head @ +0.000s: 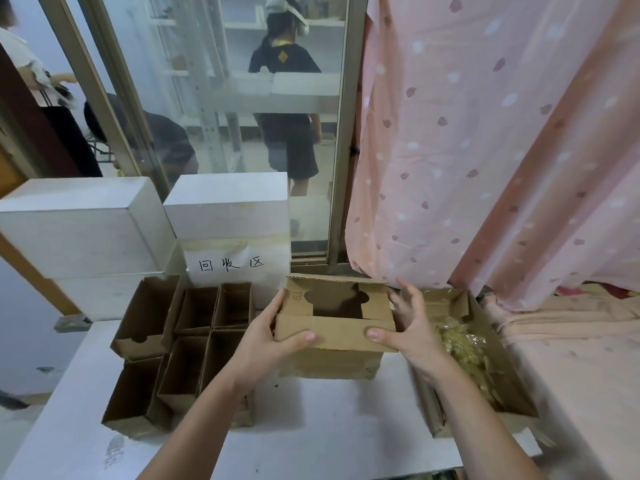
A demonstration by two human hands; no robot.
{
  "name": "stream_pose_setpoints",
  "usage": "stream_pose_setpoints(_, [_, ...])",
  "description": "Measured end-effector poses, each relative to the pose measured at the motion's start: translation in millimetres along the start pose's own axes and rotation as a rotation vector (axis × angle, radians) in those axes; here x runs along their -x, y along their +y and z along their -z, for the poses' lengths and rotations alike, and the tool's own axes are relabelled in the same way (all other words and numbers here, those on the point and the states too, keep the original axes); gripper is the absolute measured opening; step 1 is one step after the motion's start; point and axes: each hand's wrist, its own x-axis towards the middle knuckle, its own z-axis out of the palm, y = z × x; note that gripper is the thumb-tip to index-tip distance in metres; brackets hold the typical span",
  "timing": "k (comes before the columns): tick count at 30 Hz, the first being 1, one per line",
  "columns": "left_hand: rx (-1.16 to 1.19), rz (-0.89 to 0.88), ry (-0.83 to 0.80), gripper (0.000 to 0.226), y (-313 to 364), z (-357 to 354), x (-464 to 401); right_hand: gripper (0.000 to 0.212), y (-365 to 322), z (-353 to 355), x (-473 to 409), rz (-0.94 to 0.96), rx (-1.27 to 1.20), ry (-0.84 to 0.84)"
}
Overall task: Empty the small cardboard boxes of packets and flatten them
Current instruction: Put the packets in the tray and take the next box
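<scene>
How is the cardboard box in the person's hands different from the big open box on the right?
The small box is held up by the left hand and right hand; the big box lies on the table. The small box has a flap with a cut-out across its top; the big box is wide open, showing yellowish packets. Both are brown cardboard.
</scene>
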Motion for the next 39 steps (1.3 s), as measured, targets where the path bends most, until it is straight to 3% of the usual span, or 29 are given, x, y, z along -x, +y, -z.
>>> stream_pose_setpoints(4, [0.073,0.018,-0.027,0.083,-1.0,1.3,3.3,0.101,-6.6,4.4,4.1,0.02,0.06,0.013])
stream_pose_setpoints(8, [-0.108,0.03,0.002,0.098,0.0,5.9,0.9,0.098,-3.5,7.6,5.9,0.04,0.098,-0.005])
stream_pose_setpoints(10, [-0.189,0.034,-0.076,0.104,6.6,9.5,-1.1,0.103,-3.4,7.5,7.9,0.02,0.147,-0.045])
stream_pose_setpoints(13, [-0.31,0.075,-0.218,0.131,11.4,16.6,-5.6,0.109,-6.6,6.6,11.1,0.002,0.174,-0.061])
stream_pose_setpoints(16, [-0.327,0.118,-0.242,0.139,16.1,18.1,-6.4,0.099,-10.2,4.2,11.8,0.022,0.183,-0.014])
stream_pose_setpoints(20, [-0.371,0.119,-0.19,0.142,13.8,15.7,-7.6,0.085,-13.6,0.8,12.8,0.009,0.253,-0.046])
stream_pose_setpoints(26, [-0.441,0.094,-0.142,0.148,10.6,15.1,-11.2,0.114,-12.8,-0.3,8.9,-0.017,0.401,-0.121])
stream_pose_setpoints(30, [-0.507,0.098,-0.043,0.151,9.5,6.9,-13.6,0.125,-12.7,-12.2,2.3,-0.028,0.496,-0.085])
stream_pose_setpoints(34, [-0.622,0.048,0.16,0.141,2.7,-8.5,-14.2,0.119,-11.9,-26.3,-1.1,-0.008,0.517,-0.056])
stream_pose_setpoints(39, [-0.512,-0.01,0.177,0.113,-3.5,-4.0,-17.7,0.109,-6.6,-21.0,-3.0,0.007,0.437,0.016])
